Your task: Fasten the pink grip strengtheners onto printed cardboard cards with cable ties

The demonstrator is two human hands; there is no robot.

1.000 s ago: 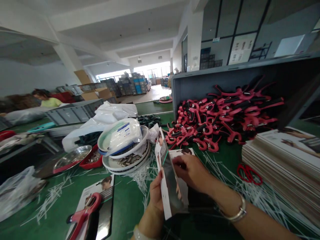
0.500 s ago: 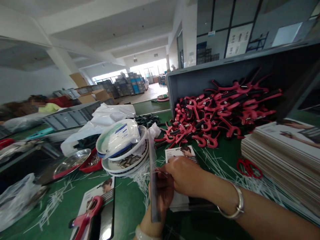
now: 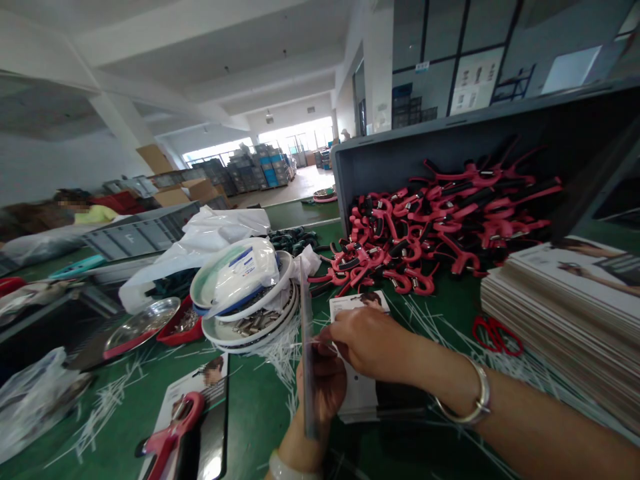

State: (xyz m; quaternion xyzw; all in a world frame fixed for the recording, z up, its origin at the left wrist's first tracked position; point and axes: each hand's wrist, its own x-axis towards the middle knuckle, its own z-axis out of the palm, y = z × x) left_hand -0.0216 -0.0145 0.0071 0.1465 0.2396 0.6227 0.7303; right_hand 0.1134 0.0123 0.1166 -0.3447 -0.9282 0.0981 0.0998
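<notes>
A thin card (image 3: 308,360) stands on edge, seen almost side-on, with my left hand (image 3: 330,387) closed round it from behind and below. My right hand (image 3: 373,343) has its fingers pinched together at the card's right face; a thin strand seems to show at the fingertips, too small to make out. Under my right hand lies a stack of printed cards (image 3: 357,400). To the left, a red and black pliers-like tool (image 3: 173,433) rests on another printed card (image 3: 215,427).
A grey crate (image 3: 345,193) on its side spills red and black tools (image 3: 400,233). Red scissors (image 3: 497,335) lie by a tall card stack (image 3: 550,313). White ties (image 3: 283,360) are scattered near stacked bowls (image 3: 250,340). A person (image 3: 95,213) is far left.
My right hand's fingertips have shifted slightly left and down along the card. The card stands a little more upright, and the view has moved slightly.
</notes>
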